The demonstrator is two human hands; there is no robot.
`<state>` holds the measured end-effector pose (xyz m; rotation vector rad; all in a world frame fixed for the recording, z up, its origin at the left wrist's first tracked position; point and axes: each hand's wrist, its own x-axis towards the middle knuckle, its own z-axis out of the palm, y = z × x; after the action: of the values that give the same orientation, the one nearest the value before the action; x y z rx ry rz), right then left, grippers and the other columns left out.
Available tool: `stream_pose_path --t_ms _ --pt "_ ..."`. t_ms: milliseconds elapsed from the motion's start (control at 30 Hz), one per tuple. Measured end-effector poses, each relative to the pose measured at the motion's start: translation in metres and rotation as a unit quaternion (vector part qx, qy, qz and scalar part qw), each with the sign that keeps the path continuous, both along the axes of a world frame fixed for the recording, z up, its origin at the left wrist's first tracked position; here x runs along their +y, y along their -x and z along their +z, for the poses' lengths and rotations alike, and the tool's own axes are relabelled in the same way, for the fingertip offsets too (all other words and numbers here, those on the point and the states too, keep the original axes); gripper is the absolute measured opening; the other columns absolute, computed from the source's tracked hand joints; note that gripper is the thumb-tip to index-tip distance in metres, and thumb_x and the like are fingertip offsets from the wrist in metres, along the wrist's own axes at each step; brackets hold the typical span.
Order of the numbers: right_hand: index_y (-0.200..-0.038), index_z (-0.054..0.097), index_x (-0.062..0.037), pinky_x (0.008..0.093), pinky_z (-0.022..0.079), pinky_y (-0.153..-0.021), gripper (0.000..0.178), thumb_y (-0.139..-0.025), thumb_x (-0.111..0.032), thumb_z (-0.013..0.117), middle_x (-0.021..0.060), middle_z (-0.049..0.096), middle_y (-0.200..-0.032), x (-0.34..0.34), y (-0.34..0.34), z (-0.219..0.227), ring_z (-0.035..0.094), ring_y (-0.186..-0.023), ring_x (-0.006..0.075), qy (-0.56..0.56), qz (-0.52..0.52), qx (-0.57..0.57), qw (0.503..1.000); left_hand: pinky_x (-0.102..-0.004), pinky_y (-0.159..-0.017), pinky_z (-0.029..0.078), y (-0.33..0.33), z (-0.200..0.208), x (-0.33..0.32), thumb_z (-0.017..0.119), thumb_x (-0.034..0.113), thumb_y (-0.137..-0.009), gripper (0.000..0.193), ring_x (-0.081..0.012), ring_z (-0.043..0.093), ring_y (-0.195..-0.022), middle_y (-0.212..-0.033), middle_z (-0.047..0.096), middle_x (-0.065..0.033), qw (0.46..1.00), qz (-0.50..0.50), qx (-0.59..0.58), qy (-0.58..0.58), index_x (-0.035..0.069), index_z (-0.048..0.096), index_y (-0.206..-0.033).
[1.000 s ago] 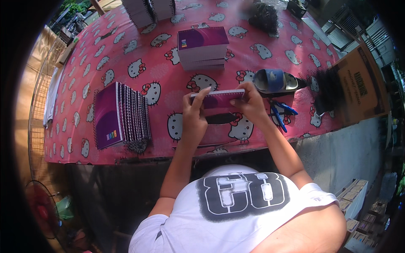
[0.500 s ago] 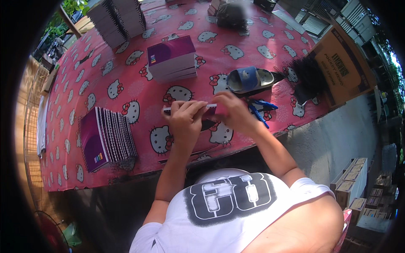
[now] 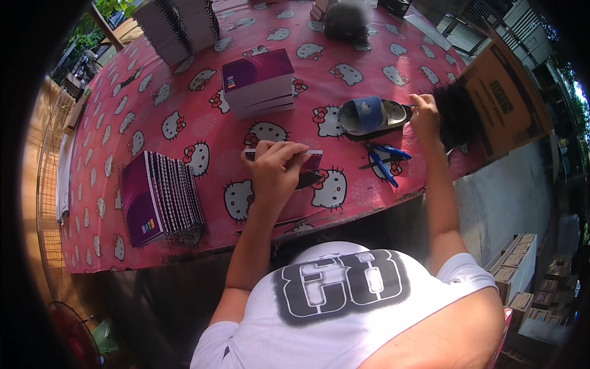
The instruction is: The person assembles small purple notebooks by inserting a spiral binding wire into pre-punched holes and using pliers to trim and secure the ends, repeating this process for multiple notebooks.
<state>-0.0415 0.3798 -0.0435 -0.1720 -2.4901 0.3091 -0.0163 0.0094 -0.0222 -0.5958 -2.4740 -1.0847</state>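
My left hand (image 3: 273, 169) is closed over a thin purple-covered notepad (image 3: 313, 161), pressing it on the table with its pale edge facing up. Most of that pad is hidden under the fingers. Out to the right, my right hand (image 3: 425, 117) has its fingers bent together beside a dark heap of thin black spiral coils (image 3: 455, 117); whatever the fingertips hold is too small to make out. Left of this hand lies a blue and grey slide sandal (image 3: 370, 115). Blue-handled pliers (image 3: 386, 163) rest just below the sandal.
A purple-covered pad stack (image 3: 258, 83) stands behind my left hand, and spiral-bound notebooks (image 3: 163, 197) fan out at left. Taller bound stacks (image 3: 175, 31) stand at the far left. An open cardboard box (image 3: 504, 101) sits at the right edge of the pink tablecloth (image 3: 203, 126).
My right hand has left the notepad and moved right, past the sandal, to the black coils. My left hand stays on the notepad. The whole view has shifted slightly.
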Motion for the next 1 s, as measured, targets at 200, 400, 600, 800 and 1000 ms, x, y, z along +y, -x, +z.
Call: stream_pose_path --t_ms 200,400,600,800,1000 --pt "-0.101 0.072 -0.0053 0.0250 0.050 -0.065 0.026 -0.076 0.001 0.072 0.0074 0.065 -0.086 -0.168 -0.059 0.030 0.064 -0.073 0.0144 0.321 0.284 -0.044 0.902 -0.0309 -0.075 0.045 0.002 -0.001 -0.005 0.077 0.012 -0.074 0.015 -0.0184 0.056 -0.086 -0.087 0.069 -0.0015 0.999 -0.032 0.009 -0.034 0.011 0.075 -0.089" --pt "-0.100 0.072 -0.0049 0.0220 0.047 -0.063 0.024 -0.077 -0.001 0.075 0.0047 0.063 -0.086 -0.179 -0.053 0.022 0.060 -0.074 0.0096 0.337 0.292 -0.040 0.894 -0.0312 -0.070 0.047 0.003 -0.003 -0.007 0.078 0.009 -0.072 0.019 -0.0188 0.055 -0.084 -0.085 0.064 -0.0030 0.996 -0.055 0.019 -0.064 0.010 0.075 -0.091" --pt "-0.098 0.069 -0.0042 0.0296 0.049 -0.067 0.021 -0.077 -0.003 0.072 0.0068 0.060 -0.082 -0.179 -0.048 0.036 0.061 -0.074 0.0166 0.364 0.335 -0.169 0.852 -0.0312 -0.070 0.047 0.002 -0.005 -0.008 0.080 0.009 -0.071 0.022 -0.0187 0.055 -0.084 -0.085 0.065 -0.0033 0.995 -0.051 0.018 -0.079 0.009 0.075 -0.093" --pt "-0.094 0.065 -0.0013 0.0296 0.047 -0.063 0.009 -0.085 -0.004 0.065 0.0079 0.057 -0.078 -0.195 -0.052 0.039 0.060 -0.071 0.0203 0.241 0.290 -0.061 0.924 -0.0309 -0.071 0.048 0.004 -0.008 -0.009 0.080 0.007 -0.069 0.026 -0.0188 0.056 -0.085 -0.086 0.066 -0.0037 0.996 -0.044 0.016 -0.078 0.009 0.074 -0.094" --pt "-0.094 0.058 -0.0080 0.0430 0.049 -0.064 0.013 -0.086 -0.016 0.064 0.0103 0.056 -0.087 -0.201 -0.052 0.038 0.062 -0.081 0.0332 0.201 0.294 -0.062 0.932 -0.0334 -0.081 0.039 0.000 -0.011 -0.009 0.079 0.010 -0.067 0.022 -0.0181 0.057 -0.085 -0.085 0.066 0.0004 0.995 -0.031 -0.003 -0.092 0.012 0.074 -0.088"
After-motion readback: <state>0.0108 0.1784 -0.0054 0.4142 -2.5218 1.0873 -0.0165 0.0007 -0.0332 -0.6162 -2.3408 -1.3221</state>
